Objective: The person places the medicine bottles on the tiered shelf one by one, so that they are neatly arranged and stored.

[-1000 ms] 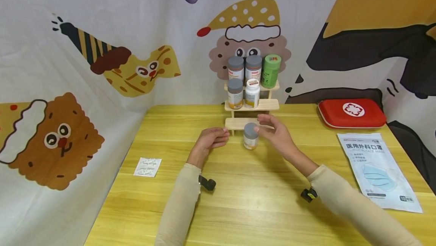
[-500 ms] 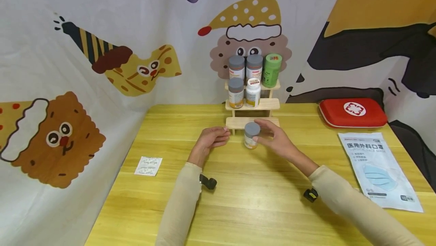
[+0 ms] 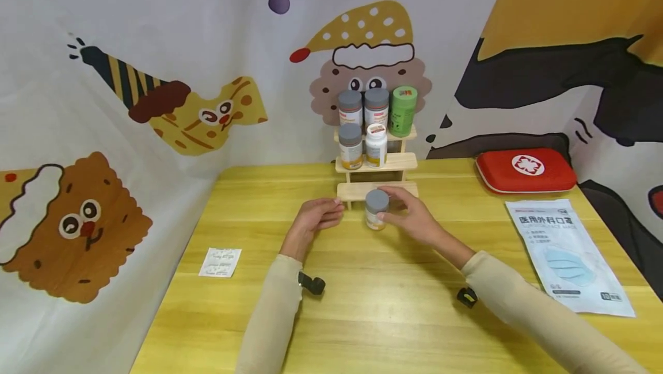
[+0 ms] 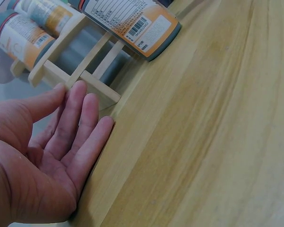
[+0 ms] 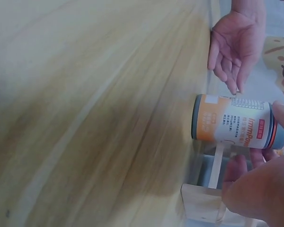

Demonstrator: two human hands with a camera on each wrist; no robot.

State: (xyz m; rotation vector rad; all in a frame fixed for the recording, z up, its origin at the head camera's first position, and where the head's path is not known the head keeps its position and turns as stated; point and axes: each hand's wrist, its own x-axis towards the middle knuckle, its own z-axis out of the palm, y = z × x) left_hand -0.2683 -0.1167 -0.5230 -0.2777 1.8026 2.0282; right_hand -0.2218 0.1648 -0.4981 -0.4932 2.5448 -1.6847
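A supplement bottle (image 3: 376, 210) with a grey cap and a white-and-orange label stands upright in front of the lowest step of a small wooden rack (image 3: 354, 191). My right hand (image 3: 414, 221) holds it near the cap, thumb on the near side and fingers behind. In the right wrist view the bottle's label (image 5: 236, 120) faces the camera. Whether its base touches the table cannot be told. My left hand (image 3: 316, 216) lies beside the rack's left end, palm inward. In the left wrist view its fingers (image 4: 87, 116) are loosely extended, the tips close to the bottom step.
On the upper steps stand grey-capped bottles (image 3: 350, 147), a white bottle (image 3: 376, 147) and a green one (image 3: 403, 112). A red first-aid case (image 3: 525, 171) and a face-mask packet (image 3: 570, 259) lie right. A small white sachet (image 3: 220, 263) lies left on the wooden table (image 3: 362, 316).
My right fingers have closed in round the bottle's upper part from a wider spread. The left hand stays by the rack. The head view has shifted slightly.
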